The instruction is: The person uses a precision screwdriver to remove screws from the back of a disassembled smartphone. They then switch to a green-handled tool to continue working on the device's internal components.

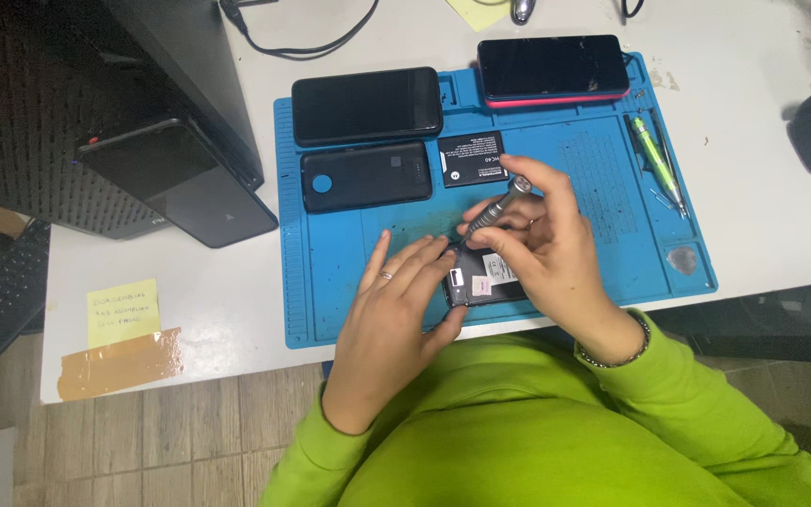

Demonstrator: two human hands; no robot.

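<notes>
Our right hand [542,249] pinches the screwdriver [492,210], tip slanting down-left onto the opened phone [481,280] (near edge of the blue mat [330,263]); our left hand [396,300] presses flat, steadying its left side

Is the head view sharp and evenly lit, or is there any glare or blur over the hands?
Head view: even, soft light, faint shadows under the left hand and right hand; the screwdriver and opened phone are sharp; mild sheen on the red-edged phone.

On a blue repair mat [330,282], a left hand [391,310] steadies an opened phone [481,279]. A right hand [546,249] holds a screwdriver [495,208] tip-down over it.
</notes>
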